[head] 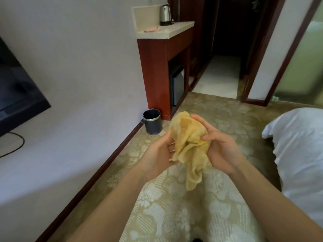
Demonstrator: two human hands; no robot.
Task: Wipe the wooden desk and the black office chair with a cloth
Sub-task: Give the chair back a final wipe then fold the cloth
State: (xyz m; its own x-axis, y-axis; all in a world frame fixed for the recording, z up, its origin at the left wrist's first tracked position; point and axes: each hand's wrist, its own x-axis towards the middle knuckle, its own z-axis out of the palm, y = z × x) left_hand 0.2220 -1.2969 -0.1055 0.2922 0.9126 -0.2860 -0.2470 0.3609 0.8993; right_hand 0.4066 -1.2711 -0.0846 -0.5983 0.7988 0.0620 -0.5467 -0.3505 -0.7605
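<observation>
A crumpled yellow cloth [189,147] hangs between both hands above the patterned carpet, its lower end dangling down. My left hand [157,154] holds the cloth's left side with the palm turned up. From the right, my right hand [218,145] wraps its fingers over the top of the cloth. Neither a wooden desk nor a black office chair is in view.
A red-brown wooden cabinet [155,70] with a pale stone top carries a steel kettle [165,14] and a small pink cloth [152,29]. A dark bin [152,121] stands at its foot. A wall TV [15,88] hangs left. A white bed [297,151] lies right. A doorway opens ahead.
</observation>
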